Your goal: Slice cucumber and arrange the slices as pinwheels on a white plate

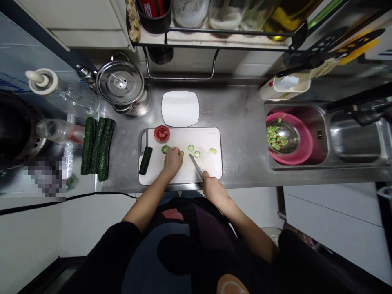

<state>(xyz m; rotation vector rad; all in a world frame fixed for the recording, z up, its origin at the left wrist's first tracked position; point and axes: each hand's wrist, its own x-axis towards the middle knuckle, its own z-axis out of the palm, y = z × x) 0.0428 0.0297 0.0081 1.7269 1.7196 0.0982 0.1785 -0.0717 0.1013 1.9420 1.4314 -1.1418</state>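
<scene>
My right hand [213, 188] is closed round the handle of a knife [196, 164], whose blade points up and left over the white cutting board [183, 173]. My left hand [173, 160] is closed on a cucumber piece [181, 153], mostly hidden by the fingers. Green cucumber [165, 149] also shows just left of those fingertips. Cut cucumber slices [197, 154] lie apart on the board, one [212, 151] farther right. A dark green cucumber length [145, 160] rests at the board's left end. Behind it stands a small red bowl [161, 134].
Three whole cucumbers [104, 149] lie to the left, near a lidded steel pot [121, 83]. A white tray [180, 108] sits behind the board. At right, the sink holds a pink basin [304, 141] with a metal bowl of cut pieces. A rack [226, 43] overhangs the back.
</scene>
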